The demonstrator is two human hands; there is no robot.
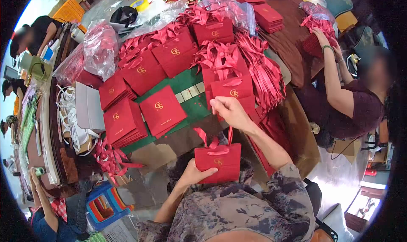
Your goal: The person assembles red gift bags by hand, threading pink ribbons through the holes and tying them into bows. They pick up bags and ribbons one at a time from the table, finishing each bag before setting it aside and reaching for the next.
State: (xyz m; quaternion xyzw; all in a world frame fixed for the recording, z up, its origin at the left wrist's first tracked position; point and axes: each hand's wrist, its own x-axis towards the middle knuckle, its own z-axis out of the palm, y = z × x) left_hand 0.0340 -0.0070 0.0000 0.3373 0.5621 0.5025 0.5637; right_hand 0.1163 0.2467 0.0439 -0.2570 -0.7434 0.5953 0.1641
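My left hand grips the lower left side of a small red paper gift bag with gold lettering, thumb across its front. Pink-red ribbon runs from the bag's top edge straight up behind my right hand. That hand is closed above the bag, and the ribbon seems to lead into its fingers, whose grip is partly hidden. Another loose ribbon end curls up at the bag's top left. Just beyond my right hand lies a pile of red bags with ribbons on top.
Stacks of flat red bags and ribboned bags cover the green table surface. A bundle of ribbons hangs at the right. Clear plastic bags lie at left. A co-worker handles red material at right; other people are at left.
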